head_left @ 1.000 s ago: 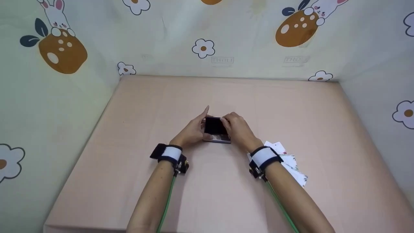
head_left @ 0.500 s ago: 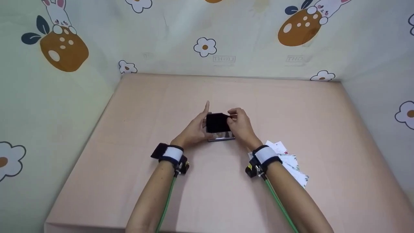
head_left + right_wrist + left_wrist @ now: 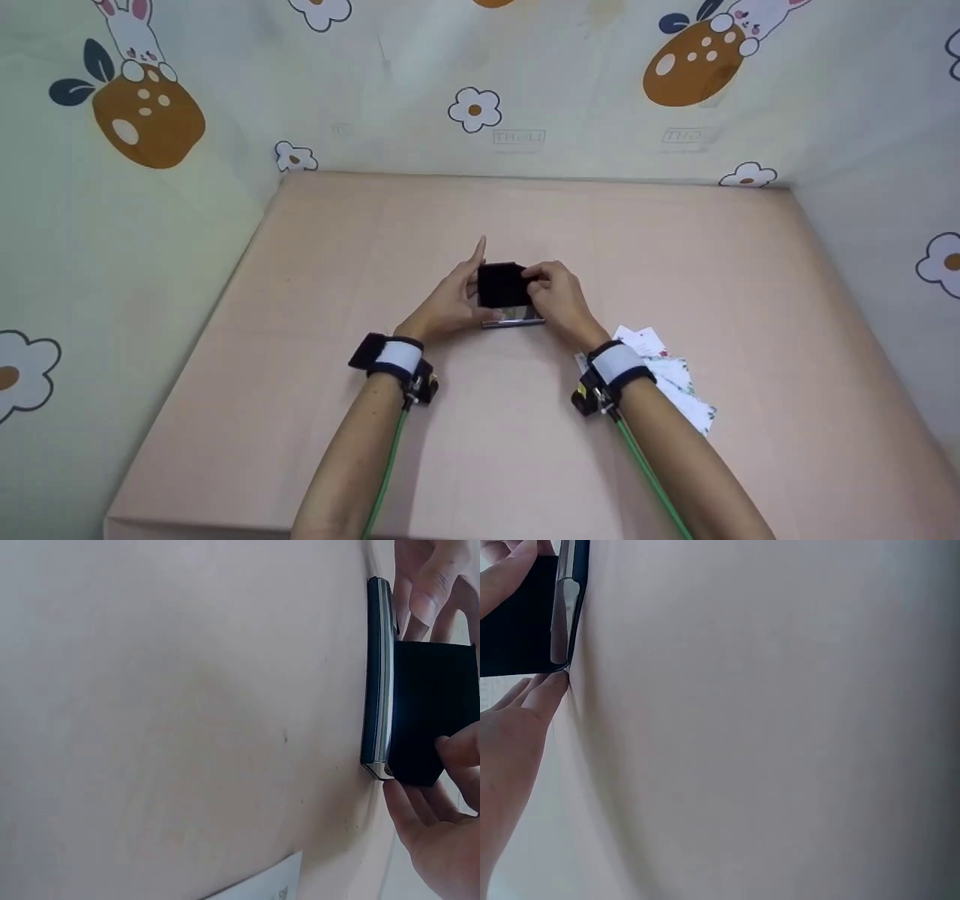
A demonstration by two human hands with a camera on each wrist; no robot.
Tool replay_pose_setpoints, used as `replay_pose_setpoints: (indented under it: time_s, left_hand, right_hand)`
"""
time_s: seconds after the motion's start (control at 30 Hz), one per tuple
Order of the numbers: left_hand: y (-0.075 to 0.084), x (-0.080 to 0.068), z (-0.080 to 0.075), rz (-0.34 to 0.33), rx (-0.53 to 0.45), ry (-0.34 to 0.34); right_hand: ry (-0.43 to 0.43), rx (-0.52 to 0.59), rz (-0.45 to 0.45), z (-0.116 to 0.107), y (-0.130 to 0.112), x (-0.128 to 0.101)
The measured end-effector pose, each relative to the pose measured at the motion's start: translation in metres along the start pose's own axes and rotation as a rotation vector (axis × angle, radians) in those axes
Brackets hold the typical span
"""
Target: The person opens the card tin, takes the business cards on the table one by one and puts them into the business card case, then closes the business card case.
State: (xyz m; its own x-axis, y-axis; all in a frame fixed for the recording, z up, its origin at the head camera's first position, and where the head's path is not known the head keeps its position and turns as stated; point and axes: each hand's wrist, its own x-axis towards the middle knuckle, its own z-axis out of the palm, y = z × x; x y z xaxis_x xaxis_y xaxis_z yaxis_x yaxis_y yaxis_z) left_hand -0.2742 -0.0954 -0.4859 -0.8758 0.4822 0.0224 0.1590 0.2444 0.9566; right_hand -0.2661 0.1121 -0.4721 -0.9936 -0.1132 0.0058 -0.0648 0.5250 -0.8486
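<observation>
At the centre of the worktop (image 3: 315, 315) lies a flat device with a silvery edge (image 3: 513, 321), and a black square cloth (image 3: 501, 284) (soft-looking, matte) sits on top of it. The left hand (image 3: 448, 304) steadies the device from its 9 o'clock side, fingers laid against the edge and the forefinger pointing up toward 12 o'clock. The right hand (image 3: 559, 300) comes in from 3 o'clock and pinches the cloth's near corner between thumb and fingers. The right wrist view shows the device's thin metallic rim with the dark cloth above it. A loose fan of white printed cards (image 3: 675, 379) lies at 4 o'clock of the right hand, partly under the forearm.
</observation>
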Motion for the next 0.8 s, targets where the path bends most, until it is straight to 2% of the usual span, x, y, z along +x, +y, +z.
replay_pose_setpoints:
  time_s: [0.17,0.47,0.8]
  left_hand:
    - [-0.002,-0.0005,0.0,-0.003,-0.034,-0.019]
    - [-0.003,-0.0015,-0.0006,-0.048,0.058,-0.017]
    - [-0.005,0.0011,-0.006,-0.059,0.07,-0.062]
  right_hand:
    - [0.006,-0.011,0.018,-0.0003,0.0012,-0.0013]
    - [0.007,0.004,0.029,0.0,0.0043,-0.0023]
    - [-0.017,0.024,0.022,0.0007,0.0061,-0.0076]
